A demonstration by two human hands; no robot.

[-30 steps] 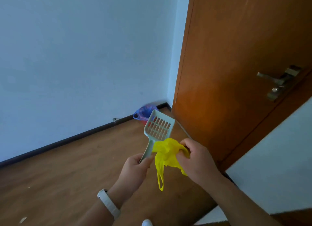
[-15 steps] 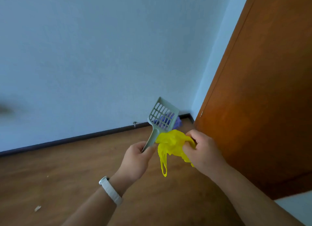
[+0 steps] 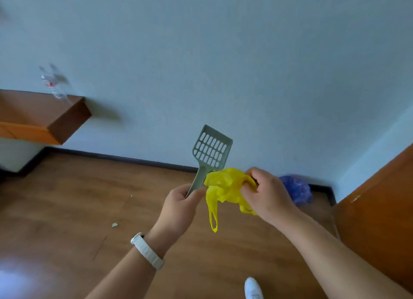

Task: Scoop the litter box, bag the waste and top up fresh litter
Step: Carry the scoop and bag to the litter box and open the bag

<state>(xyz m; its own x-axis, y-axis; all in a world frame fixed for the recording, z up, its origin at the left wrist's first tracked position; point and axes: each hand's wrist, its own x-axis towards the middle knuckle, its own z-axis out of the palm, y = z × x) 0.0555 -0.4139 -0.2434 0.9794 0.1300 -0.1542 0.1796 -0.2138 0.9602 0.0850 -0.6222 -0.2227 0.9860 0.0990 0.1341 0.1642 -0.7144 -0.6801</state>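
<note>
The left hand [image 3: 178, 206] grips a grey plastic holey scoop [image 3: 209, 155], the right hand [image 3: 267, 196] squeezes a crumpled yellow plastic bag [image 3: 225, 184]; no scooping yet, so I think the bag needs opening next.

Bare forearms [image 3: 335, 260]; a white ribbed wristband [image 3: 147, 250] (face out of sight) on the left wrist; a white shoe toe [image 3: 252, 287].

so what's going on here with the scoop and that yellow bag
A person stands on a wooden floor, getting ready rather than scooping. Their left hand holds a grey-green slotted plastic litter scoop by its handle, blade up and empty. Their right hand clutches a crumpled yellow plastic bag, with one handle loop dangling. No litter box is in view. A blue plastic bag sits in the corner.
</note>
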